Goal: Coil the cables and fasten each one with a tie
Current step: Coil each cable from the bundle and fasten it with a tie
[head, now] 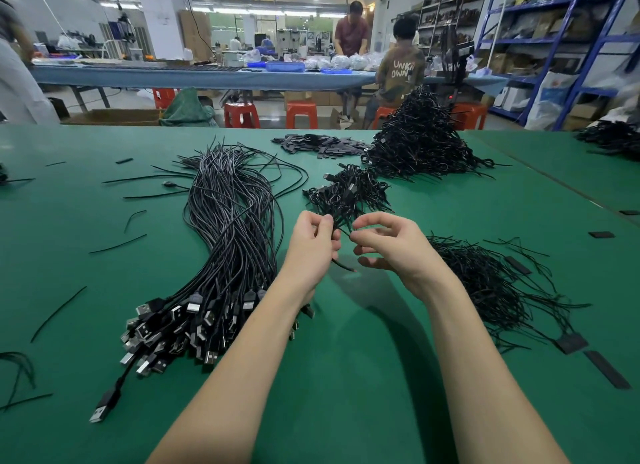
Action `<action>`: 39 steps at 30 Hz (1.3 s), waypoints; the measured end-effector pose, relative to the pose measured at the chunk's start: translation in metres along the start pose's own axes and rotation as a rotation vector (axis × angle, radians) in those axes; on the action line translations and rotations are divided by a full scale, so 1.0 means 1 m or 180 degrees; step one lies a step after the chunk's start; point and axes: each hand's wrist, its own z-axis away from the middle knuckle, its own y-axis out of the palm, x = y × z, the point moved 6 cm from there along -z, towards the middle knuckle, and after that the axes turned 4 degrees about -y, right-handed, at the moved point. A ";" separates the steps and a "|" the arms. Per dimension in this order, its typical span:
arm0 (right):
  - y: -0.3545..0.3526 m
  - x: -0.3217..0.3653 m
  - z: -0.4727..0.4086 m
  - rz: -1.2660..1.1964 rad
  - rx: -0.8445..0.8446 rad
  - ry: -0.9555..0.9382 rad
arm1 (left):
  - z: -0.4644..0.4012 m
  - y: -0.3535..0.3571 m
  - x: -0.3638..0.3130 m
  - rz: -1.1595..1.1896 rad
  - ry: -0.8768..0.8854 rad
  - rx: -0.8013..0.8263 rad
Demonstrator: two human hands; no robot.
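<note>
My left hand [313, 245] grips a small coiled black cable [336, 229] above the green table [346, 377]; one cable end [344, 266] sticks out below the fist. My right hand [388, 245] pinches a thin black tie [348, 233] at the coil, thumb and forefinger together. To the left lies a long bundle of uncoiled black USB cables [228, 221], plugs toward me. A loose heap of thin black ties [491, 283] lies to the right. Small [346, 193] and large [419, 141] piles of coiled cables sit behind my hands.
Flat black strips [322, 145] lie at the table's far side, and stray ties [117, 243] are scattered on the left. Another cable heap [613, 138] sits far right. Beyond the table are red stools [240, 115], people at a blue bench [207, 75], and shelving [554, 48].
</note>
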 end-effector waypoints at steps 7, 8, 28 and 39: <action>0.004 -0.016 0.004 -0.0630 0.0327 0.0619 | -0.001 0.001 -0.002 0.0154 0.0100 0.0120; 0.003 -0.018 0.003 -0.0769 0.0250 0.0685 | 0.000 0.002 -0.002 0.0178 0.0096 0.0139; -0.033 0.004 0.006 0.0875 0.0418 -0.0298 | 0.022 0.005 -0.021 -0.1591 0.0077 0.1974; -0.009 0.023 -0.006 0.2208 -0.0433 -0.1221 | 0.010 -0.011 -0.033 -0.1819 0.0809 0.0063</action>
